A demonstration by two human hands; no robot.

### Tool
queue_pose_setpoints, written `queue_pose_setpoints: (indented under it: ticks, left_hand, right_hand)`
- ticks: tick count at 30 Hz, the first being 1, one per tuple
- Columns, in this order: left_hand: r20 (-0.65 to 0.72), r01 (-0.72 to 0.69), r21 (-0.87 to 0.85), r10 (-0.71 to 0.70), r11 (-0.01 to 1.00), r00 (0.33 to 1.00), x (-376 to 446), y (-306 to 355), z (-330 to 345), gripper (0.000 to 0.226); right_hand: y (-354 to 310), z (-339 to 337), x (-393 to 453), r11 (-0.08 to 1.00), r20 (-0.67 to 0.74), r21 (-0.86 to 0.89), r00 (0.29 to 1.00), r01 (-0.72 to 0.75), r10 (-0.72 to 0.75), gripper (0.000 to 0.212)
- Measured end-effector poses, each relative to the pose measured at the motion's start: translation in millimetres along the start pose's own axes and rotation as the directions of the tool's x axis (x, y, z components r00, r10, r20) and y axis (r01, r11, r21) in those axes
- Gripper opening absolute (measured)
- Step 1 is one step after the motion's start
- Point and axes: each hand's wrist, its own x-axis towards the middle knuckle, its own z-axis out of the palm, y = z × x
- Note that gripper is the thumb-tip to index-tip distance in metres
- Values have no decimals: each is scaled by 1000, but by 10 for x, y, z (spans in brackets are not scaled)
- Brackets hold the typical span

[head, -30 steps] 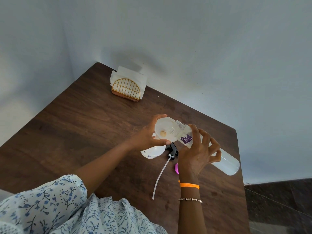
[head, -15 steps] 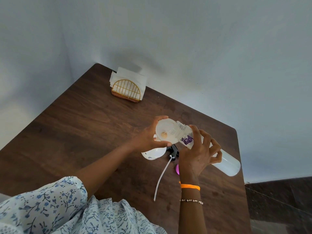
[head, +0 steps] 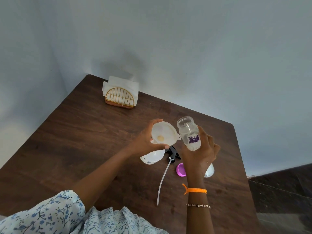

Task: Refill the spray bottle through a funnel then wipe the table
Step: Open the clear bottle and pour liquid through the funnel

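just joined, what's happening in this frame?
A person is mid-refill at a wooden table. The left hand grips a white funnel seated over the spray bottle. The right hand holds an open clear bottle upright beside the funnel, not pouring; it looks nearly empty. The spray head with its dip tube and a purple cap lie on the table. A napkin holder stands at the far corner.

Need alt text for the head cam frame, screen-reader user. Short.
A person's left hand holds a white funnel seated on a spray bottle, while the right hand holds an uncapped clear bottle upright beside it. On the brown table lie the spray head, a purple cap and a napkin holder.
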Motion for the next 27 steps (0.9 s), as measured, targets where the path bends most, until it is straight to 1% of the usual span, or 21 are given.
queue_pose_setpoints:
  ticks: [2, 6, 9, 11, 14, 17, 19, 22, 25, 27]
  left_hand:
    - [0, 17, 7, -17, 1000, 1000, 11, -16, -3, 89]
    - [-22, 39, 24, -38, 999, 999, 10, -22, -9, 89]
    - [-13, 49, 16, -49, 999, 999, -5, -8, -4, 88]
    - [-17, 55, -5, -55, 998, 998, -11, 2, -6, 87]
    - [-18, 54, -17, -54, 998, 998, -11, 25, -26, 88]
    - [-26, 45, -59, -47, 997, 999, -35, 87, -64, 90]
    - [-74, 23, -52, -27, 998, 997, -56, 164, -108, 93]
    - [-124, -50, 4, 50, 999, 991, -89, 387, -178, 87]
    - [-102, -179, 13, 180, 984, 978, -90, 675, -193, 80]
    - [-40, -231, 10, 231, 973, 972, -93, 834, -149, 78]
  right_hand:
    - [-11, -65, 33, 998, 22, 56, 1000, -10, 9, 59]
    - [-94, -206, 101, 979, 47, 181, 995, -96, 89, 67]
    - [-107, -284, 156, 939, 123, 283, 979, -194, 165, 68]
    - [-88, -308, 192, 910, 165, 339, 968, -238, 191, 66]
    - [-108, -349, 248, 876, 214, 393, 954, -280, 210, 61]
    - [-189, -436, 314, 841, 241, 459, 951, -287, 193, 60]
    - [-273, -516, 380, 813, 247, 512, 954, -278, 170, 56]
    - [-423, -628, 504, 771, 275, 581, 955, -261, 115, 47]
    - [-573, -691, 613, 744, 277, 626, 958, -233, 67, 48]
    - [-662, -724, 666, 743, 274, 635, 961, -211, 38, 49]
